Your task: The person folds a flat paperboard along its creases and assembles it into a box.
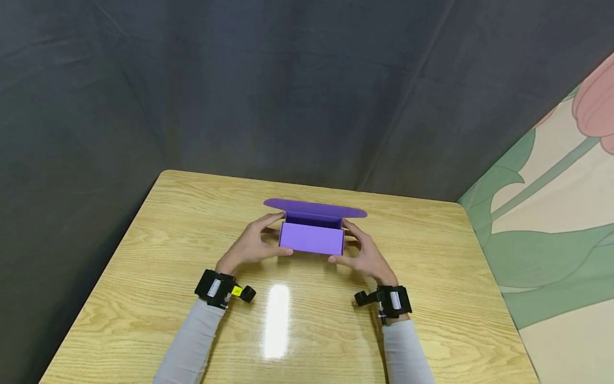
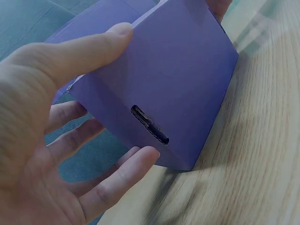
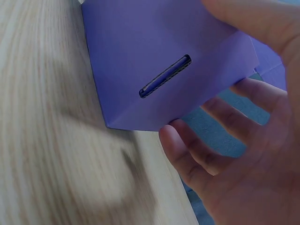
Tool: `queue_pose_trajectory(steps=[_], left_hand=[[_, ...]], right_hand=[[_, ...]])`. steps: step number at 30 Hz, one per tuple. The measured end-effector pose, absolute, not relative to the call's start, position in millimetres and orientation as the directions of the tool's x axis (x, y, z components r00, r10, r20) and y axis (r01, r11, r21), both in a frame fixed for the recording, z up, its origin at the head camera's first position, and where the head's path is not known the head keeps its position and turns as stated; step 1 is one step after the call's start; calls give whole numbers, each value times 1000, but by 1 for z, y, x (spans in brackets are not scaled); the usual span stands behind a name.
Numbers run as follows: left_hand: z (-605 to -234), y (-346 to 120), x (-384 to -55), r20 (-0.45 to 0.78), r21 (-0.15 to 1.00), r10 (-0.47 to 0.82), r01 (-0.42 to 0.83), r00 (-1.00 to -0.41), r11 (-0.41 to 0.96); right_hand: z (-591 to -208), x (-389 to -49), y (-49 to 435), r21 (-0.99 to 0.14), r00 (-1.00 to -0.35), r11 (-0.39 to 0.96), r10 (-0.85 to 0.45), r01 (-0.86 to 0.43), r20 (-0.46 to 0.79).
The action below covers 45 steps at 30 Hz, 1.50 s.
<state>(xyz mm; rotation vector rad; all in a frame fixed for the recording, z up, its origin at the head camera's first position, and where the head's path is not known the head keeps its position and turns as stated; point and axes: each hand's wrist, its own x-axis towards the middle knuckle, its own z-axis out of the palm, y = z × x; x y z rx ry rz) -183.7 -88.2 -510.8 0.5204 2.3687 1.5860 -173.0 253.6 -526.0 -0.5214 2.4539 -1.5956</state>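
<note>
A purple cardboard box is held between both hands over the far middle of the table. Its lid flap stands raised along the far side, and the inside looks dark. At the left end, the left hand grips the box, thumb on the near face and fingers against the end. The right hand holds the opposite end in much the same way. Each wrist view shows a narrow slot, one near the left fingers and one near the right fingers. Whether the box's underside touches the table cannot be told.
The light wooden table reaches back to a dark curtain. To the right is a panel with a flower print. A bright reflection lies on the tabletop between the forearms. Both wrists wear black camera mounts.
</note>
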Motion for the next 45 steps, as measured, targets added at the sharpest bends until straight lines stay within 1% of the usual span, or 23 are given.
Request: queue_pose_trajectory(steps=[7, 12, 23, 34, 41, 45], left_hand=[[-511, -88, -182, -28, 914, 401, 140, -915, 382], [-514, -90, -180, -46, 907, 382, 122, -923, 403], [-516, -90, -180, -58, 916, 351, 90, -934, 391], [-517, -90, -183, -63, 925, 363, 82, -930, 370], [-513, -89, -183, -99, 927, 374, 51, -922, 371], [-514, -90, -184, -104, 926, 395, 57, -913, 374]], right_hand=[[-531, -173, 251, -918, -938, 352, -342, -181, 54], [-536, -173, 248, -934, -938, 315, -343, -169, 54], [-536, -174, 244, -961, -955, 252, -293, -117, 40], [-541, -178, 245, -969, -951, 209, -302, -130, 62], [-539, -177, 245, -974, -952, 198, -302, -111, 48], [-540, -176, 246, -976, -953, 198, -303, -90, 26]])
